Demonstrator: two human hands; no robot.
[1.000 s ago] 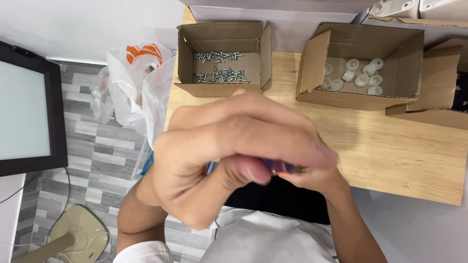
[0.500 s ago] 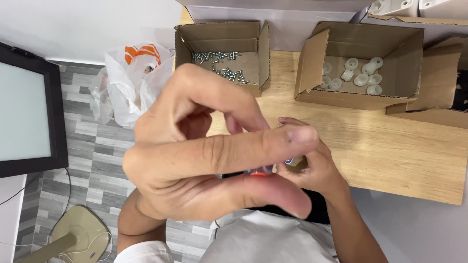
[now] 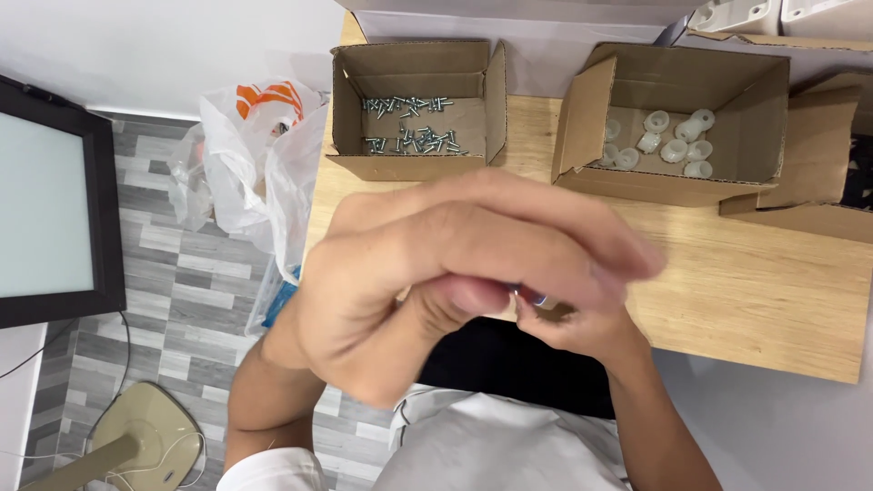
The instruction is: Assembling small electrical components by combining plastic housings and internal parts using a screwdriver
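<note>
A light wooden counter [image 3: 755,291] runs across the upper right, its grain pale and evenly lit. Behind it rises a plain white wall [image 3: 164,45]. The floor [image 3: 164,273] to the left is laid in grey wood-look planks of mixed tones. A dark-framed screen [image 3: 50,209] with a pale glowing face stands at the left edge. In the lower left corner sits the beige round base of a stand [image 3: 136,436], with thin cables trailing near it. The light is soft and even, casting only faint shadows.

Three open cardboard boxes sit on the table: the screw box [image 3: 411,109], the box of white caps [image 3: 677,123] and the side box [image 3: 823,177]. About eight white caps [image 3: 675,150] lie inside one. One plastic bag [image 3: 255,155] hangs beside.
</note>
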